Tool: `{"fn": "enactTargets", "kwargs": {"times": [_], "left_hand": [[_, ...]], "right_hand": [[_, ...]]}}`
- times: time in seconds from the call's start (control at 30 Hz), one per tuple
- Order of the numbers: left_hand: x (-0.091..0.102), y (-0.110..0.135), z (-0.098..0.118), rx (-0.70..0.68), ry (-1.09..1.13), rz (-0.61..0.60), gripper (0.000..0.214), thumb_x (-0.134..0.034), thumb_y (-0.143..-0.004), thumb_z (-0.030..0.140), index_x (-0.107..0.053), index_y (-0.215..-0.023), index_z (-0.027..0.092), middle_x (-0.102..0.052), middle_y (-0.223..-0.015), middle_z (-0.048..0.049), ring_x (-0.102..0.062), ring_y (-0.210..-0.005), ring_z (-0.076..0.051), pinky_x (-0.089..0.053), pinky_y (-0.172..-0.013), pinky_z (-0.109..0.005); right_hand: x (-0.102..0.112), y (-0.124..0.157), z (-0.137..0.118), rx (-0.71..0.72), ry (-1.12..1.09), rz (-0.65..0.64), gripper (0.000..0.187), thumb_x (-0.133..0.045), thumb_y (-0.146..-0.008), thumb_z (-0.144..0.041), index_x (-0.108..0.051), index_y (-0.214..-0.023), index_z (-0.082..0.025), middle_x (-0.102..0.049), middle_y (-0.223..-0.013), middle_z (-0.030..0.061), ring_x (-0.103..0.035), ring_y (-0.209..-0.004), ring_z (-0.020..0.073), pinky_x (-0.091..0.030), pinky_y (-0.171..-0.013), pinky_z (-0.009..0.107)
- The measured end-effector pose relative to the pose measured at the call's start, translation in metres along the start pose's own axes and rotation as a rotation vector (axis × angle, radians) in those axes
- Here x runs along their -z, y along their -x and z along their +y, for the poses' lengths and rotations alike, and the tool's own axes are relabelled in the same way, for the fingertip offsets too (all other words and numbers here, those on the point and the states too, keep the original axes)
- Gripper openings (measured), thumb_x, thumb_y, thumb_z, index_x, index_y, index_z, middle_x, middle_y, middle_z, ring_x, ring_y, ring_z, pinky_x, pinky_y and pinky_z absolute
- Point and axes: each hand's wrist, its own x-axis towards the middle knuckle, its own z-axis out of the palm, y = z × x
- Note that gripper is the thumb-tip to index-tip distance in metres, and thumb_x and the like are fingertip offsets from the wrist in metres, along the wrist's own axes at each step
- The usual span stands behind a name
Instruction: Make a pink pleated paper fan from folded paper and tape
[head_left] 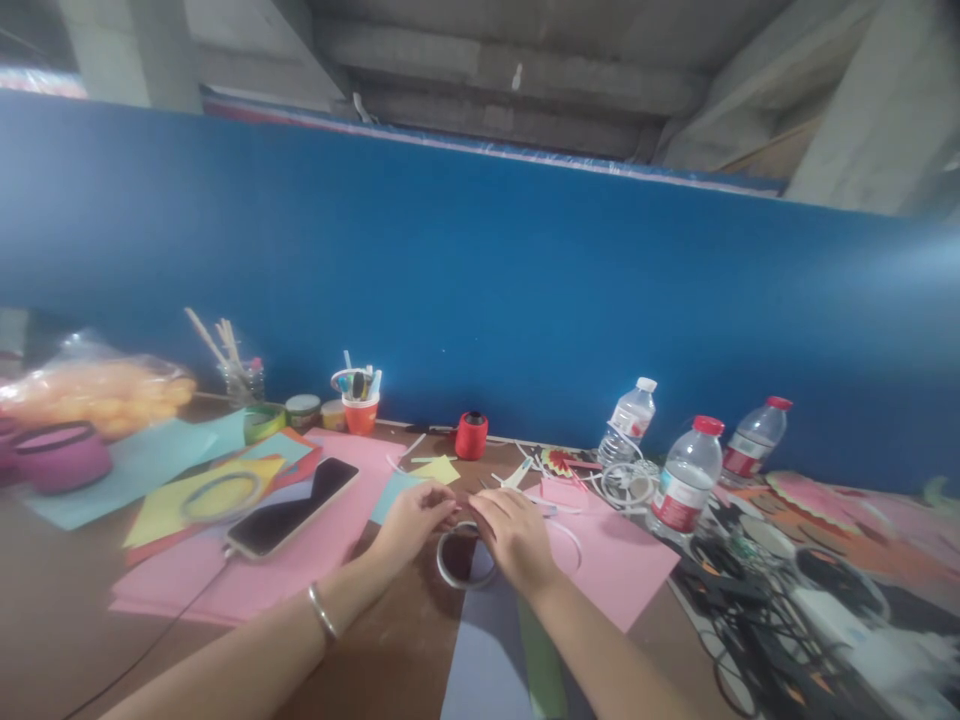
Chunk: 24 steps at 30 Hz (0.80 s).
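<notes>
My left hand [412, 520] and my right hand [517, 535] meet over the middle of the table, fingertips bent together. What sits between the fingers is too small and blurred to make out. Just under the fingertips shows a white ring [442, 568], perhaps a roll of tape; my right hand covers part of it, and I cannot tell whether it is touched. Below my right hand lie a lilac paper strip [484, 640] and a green one [541, 665]. Pink paper [626, 570] spreads to the right, with scissors [519, 472] beyond the hands.
A phone [296, 508] on a cable rests on coloured paper at left. Farther back stand a red spool [471, 436] and an orange-white cup [361, 414] of tools. Water bottles [684, 480] and tangled black cables [780, 620] occupy the right. A blue partition [480, 280] rises behind.
</notes>
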Motion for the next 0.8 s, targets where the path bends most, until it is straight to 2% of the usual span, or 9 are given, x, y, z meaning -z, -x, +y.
{"fn": "enactTargets", "kwargs": {"times": [0.23,0.47,0.67,0.8], "left_hand": [[-0.0008,0.0047,0.0084,0.089,0.096,-0.065,0.025,-0.069,-0.064,0.034,-0.062,-0.077,0.014,-0.067,-0.077,-0.0055,-0.061,-0.063,-0.012,-0.048,-0.062,-0.024],[-0.0002,0.0029,0.0048,0.12,0.086,-0.031,0.025,-0.073,-0.058,0.033,-0.06,-0.068,0.014,-0.064,-0.061,-0.001,-0.058,-0.053,-0.01,-0.045,-0.054,-0.021],[-0.0025,0.0054,0.0083,0.076,0.112,-0.004,0.026,-0.075,-0.056,0.031,-0.06,-0.069,0.014,-0.062,-0.058,0.0006,-0.057,-0.053,-0.01,-0.046,-0.054,-0.021],[-0.0051,0.0092,0.0095,0.02,0.192,-0.001,0.025,-0.075,-0.059,0.029,-0.059,-0.071,0.014,-0.061,-0.061,0.0004,-0.057,-0.057,-0.01,-0.047,-0.058,-0.022]], "right_hand": [[0.001,0.0031,0.0053,0.075,0.038,-0.038,0.022,-0.045,-0.088,-0.018,-0.062,-0.102,-0.019,-0.065,-0.095,0.0067,-0.053,-0.087,0.0185,-0.041,-0.078,0.032],[0.0043,0.0016,0.0013,0.172,0.095,-0.015,0.022,-0.047,-0.086,-0.015,-0.062,-0.101,-0.02,-0.065,-0.093,0.0068,-0.054,-0.087,0.0185,-0.04,-0.077,0.032],[0.0033,0.0012,0.0051,0.061,-0.04,0.024,0.022,-0.051,-0.085,-0.019,-0.063,-0.103,-0.023,-0.067,-0.098,0.0043,-0.054,-0.088,0.0182,-0.04,-0.08,0.032],[0.0037,0.0013,0.0069,0.011,-0.013,0.12,0.025,-0.053,-0.083,-0.02,-0.062,-0.104,-0.031,-0.066,-0.103,0.0005,-0.053,-0.1,0.0216,-0.029,-0.094,0.042]]}}
